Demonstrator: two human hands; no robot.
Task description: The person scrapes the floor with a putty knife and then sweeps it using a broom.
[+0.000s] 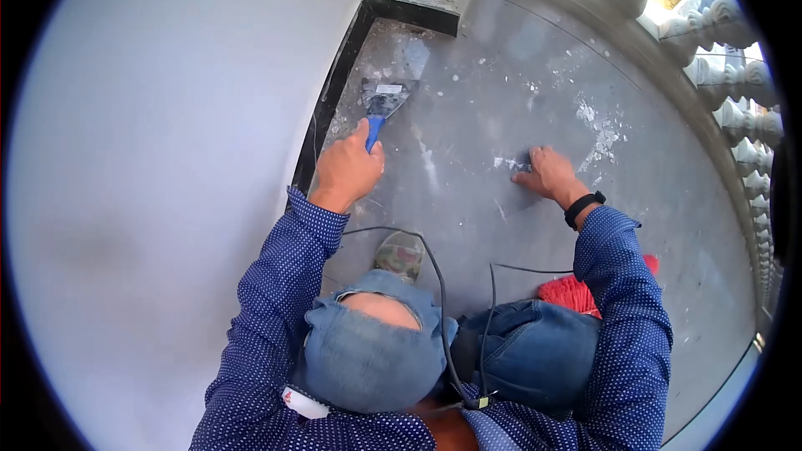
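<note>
My left hand (347,169) is wrapped round the blue handle of a putty knife (389,98). Its wide blade, smeared with white residue, points away from me over the floor beside the black baseboard. Farther right, my right hand (549,174), with a black band at the wrist, is low at the floor with its fingers curled together. A small dark patch and white flakes (510,164) show at its fingertips; whether it grips something there is hidden.
A grey floor (468,225) carries scattered white chips (600,129). The white wall (184,159) and black baseboard (330,88) run along the left. Balusters (723,25) line the right. Red bristles of a brush (572,292) lie by my right leg, and a black cable (434,276) hangs before me.
</note>
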